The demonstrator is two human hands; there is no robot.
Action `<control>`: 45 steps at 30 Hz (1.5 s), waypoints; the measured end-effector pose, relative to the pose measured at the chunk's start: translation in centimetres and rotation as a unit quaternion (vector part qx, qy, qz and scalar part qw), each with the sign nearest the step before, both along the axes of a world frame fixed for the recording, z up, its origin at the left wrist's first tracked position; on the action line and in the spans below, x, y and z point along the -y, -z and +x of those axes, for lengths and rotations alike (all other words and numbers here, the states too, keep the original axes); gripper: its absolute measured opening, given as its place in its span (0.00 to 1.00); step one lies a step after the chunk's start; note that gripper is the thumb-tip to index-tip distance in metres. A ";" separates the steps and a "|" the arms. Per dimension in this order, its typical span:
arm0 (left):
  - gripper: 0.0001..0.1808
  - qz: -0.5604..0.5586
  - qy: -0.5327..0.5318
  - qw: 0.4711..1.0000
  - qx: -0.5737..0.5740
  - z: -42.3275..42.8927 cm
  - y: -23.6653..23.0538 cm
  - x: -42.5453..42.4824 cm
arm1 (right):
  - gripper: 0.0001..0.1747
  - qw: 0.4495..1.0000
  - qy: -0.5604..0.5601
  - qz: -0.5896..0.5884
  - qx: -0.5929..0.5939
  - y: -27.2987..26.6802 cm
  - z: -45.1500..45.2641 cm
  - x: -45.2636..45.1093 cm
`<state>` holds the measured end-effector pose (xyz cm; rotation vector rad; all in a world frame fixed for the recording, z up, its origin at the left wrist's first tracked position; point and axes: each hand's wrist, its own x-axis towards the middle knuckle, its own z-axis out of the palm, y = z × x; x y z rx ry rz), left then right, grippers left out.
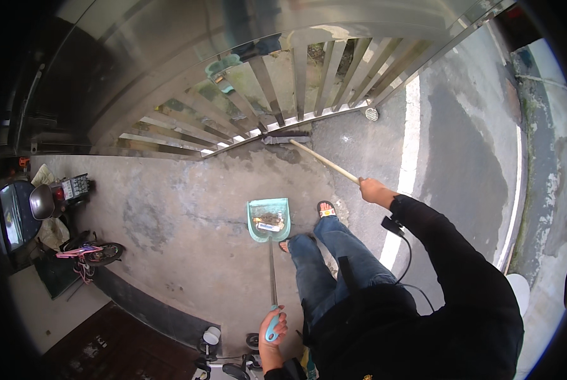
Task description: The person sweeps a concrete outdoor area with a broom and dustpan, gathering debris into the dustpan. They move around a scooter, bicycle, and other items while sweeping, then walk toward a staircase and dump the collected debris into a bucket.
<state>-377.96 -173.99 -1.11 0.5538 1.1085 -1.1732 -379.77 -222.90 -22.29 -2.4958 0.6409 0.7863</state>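
Observation:
My left hand is closed around the light-blue grip of a long-handled dustpan. The turquoise pan lies on the concrete in front of my feet, holding brown debris and a white wrapper-like piece. My right hand grips the pale stick of a broom. The broom's grey head with dark bristles is at the foot of the slatted metal gate, against or very near its bottom rail; whether they touch I cannot tell. The dustpan stands apart from the broom head.
A motor scooter and a pink child's bicycle stand at the left. Near my left hand, small wheeled items are at the bottom. A white painted line runs along the road at the right. My sandalled feet are beside the dustpan.

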 end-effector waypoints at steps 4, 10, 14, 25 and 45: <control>0.11 0.003 0.008 1.000 -0.004 0.2 0.0 0.5 | 0.14 0.986 0.107 0.113 -0.066 2.4 1.6 -2.5; 0.12 0.003 0.006 1.000 0.001 -0.5 -0.4 0.6 | 0.19 0.951 0.207 0.229 -0.037 -2.5 -4.1 -2.9; 0.12 0.000 0.006 1.000 0.004 -0.9 -0.1 1.0 | 0.17 0.856 0.389 0.337 -0.049 -5.5 -6.9 -4.9; 0.12 0.008 0.017 1.000 0.014 -1.7 -0.6 1.0 | 0.14 0.582 0.638 0.503 0.030 -1.9 -5.8 -9.3; 0.12 0.002 -0.002 1.000 -0.001 -2.1 0.9 -0.3 | 0.15 0.600 0.672 0.434 0.002 2.3 -5.2 -8.0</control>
